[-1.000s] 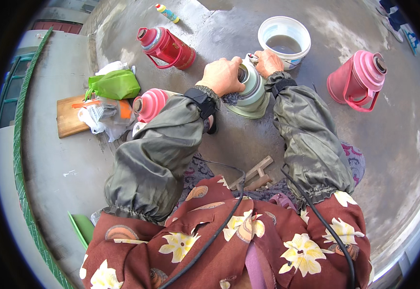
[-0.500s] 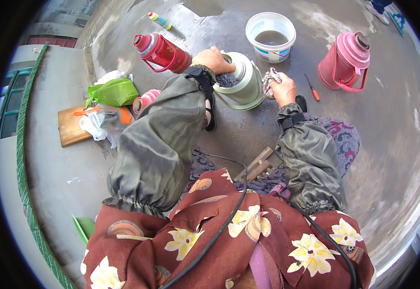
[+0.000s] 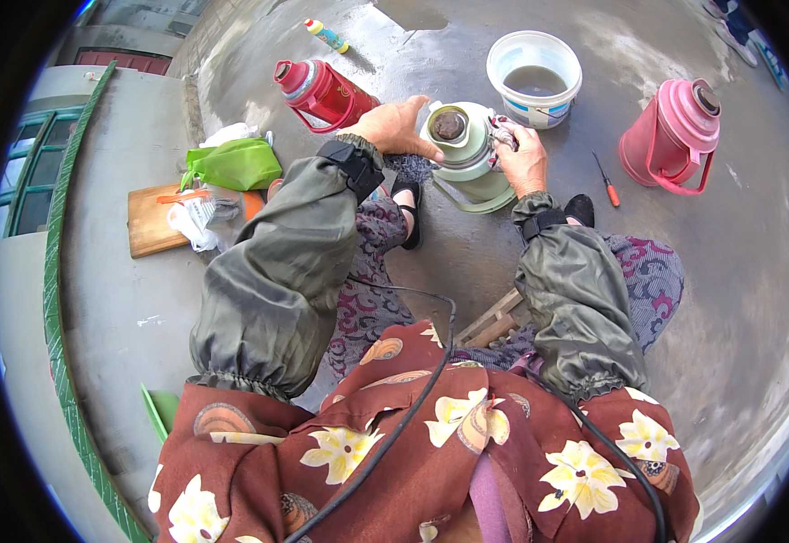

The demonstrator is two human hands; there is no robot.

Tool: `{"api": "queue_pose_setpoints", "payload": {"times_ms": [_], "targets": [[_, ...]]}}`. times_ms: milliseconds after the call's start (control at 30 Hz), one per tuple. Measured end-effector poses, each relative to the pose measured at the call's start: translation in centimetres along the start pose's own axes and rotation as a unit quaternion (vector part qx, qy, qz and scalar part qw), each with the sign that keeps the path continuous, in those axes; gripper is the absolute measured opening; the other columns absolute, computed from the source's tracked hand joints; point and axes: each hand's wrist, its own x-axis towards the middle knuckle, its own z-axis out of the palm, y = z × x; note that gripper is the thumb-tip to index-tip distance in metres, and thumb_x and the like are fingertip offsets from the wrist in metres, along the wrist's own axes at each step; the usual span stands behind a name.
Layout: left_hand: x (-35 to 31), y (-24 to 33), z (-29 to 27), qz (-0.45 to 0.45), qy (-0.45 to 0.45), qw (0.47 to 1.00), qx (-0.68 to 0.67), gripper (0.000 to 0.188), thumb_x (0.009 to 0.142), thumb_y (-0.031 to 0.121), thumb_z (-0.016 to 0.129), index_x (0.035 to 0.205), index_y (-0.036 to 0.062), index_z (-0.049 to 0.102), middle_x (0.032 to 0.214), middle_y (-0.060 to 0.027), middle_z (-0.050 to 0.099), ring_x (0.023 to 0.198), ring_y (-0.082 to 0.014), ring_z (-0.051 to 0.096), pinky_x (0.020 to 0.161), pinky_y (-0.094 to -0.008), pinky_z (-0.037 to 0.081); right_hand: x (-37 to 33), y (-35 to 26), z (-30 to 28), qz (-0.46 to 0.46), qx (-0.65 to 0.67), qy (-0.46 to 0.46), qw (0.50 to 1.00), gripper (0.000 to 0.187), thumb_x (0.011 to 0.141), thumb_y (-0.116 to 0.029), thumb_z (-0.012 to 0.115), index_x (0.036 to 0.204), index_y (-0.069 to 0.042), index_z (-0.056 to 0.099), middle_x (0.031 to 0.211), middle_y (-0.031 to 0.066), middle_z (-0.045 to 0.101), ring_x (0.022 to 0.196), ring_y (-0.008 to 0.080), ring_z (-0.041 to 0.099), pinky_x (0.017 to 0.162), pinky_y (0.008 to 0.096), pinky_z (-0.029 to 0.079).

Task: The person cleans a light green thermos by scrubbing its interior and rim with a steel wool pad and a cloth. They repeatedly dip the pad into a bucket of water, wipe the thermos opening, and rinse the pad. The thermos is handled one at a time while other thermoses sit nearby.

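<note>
One pale green flask (image 3: 469, 163) stands on the floor (image 3: 729, 271) between the feet (image 3: 410, 219), seemingly for easy reach, the spread left hand (image 3: 396, 127) apparently steadying its neck while the right hand (image 3: 524, 161) pinches a wadded cloth (image 3: 503, 134) against its side.

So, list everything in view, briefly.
Green flask: 1, pale green, centre
Red flask: 1, red, upper left
Pink flask: 1+, pink, right
Bucket: 1, white, beyond green flask
Bottle: 1, yellow-blue, top left
Screwdriver: 1, red-handled, right floor
Board: 1, tan, left
Bags: several, green and white, left
Fuzzy pad: 1, grey, left of green flask
Cloth: 1, greyish, against green flask
Cable strands: 2, black, lower centre
Sleeves: 2, olive, forearms
Left hand: 1, bare, flask's left
Right hand: 1, bare, holding cloth
</note>
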Motion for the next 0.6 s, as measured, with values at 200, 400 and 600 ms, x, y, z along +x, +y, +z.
{"api": "queue_pose_setpoints", "payload": {"times_ms": [200,400,600], "targets": [[-0.3,-0.2,3.1,0.114,0.157,0.980,-0.041,0.104,0.059,0.043,0.081,0.142,0.0120,0.027,0.115,-0.0208,0.057,0.104,-0.0358,0.059,0.087,-0.0412,0.048,-3.9,-2.5,1.9,-0.143,-0.152,0.035,0.977,0.033,0.067,-0.006,0.066,0.100,-0.009,0.063,0.101,0.0105,0.056,0.096,0.0314,0.053,0.083,0.0405,0.045],[0.3,0.6,3.7,0.126,0.113,0.985,-0.019,0.093,0.059,0.035,0.080,0.136,0.0074,0.037,0.122,-0.0167,0.053,0.108,-0.0343,0.056,0.089,-0.0403,0.048,-6.5,-4.3,-0.6,-0.200,-0.149,-0.039,0.968,0.037,0.065,-0.002,0.064,0.102,-0.008,0.063,0.100,0.0097,0.056,0.096,0.0306,0.054,0.082,0.0386,0.047],[1.7,1.2,4.0,0.147,0.132,0.980,-0.010,0.081,0.063,0.024,0.075,0.134,0.0056,0.040,0.123,-0.0169,0.052,0.104,-0.0345,0.059,0.088,-0.0393,0.049,-6.4,-5.0,0.3,-0.236,-0.127,-0.031,0.963,0.031,0.064,0.000,0.062,0.093,-0.009,0.059,0.094,0.0105,0.054,0.092,0.0311,0.054,0.079,0.0400,0.046]]}}
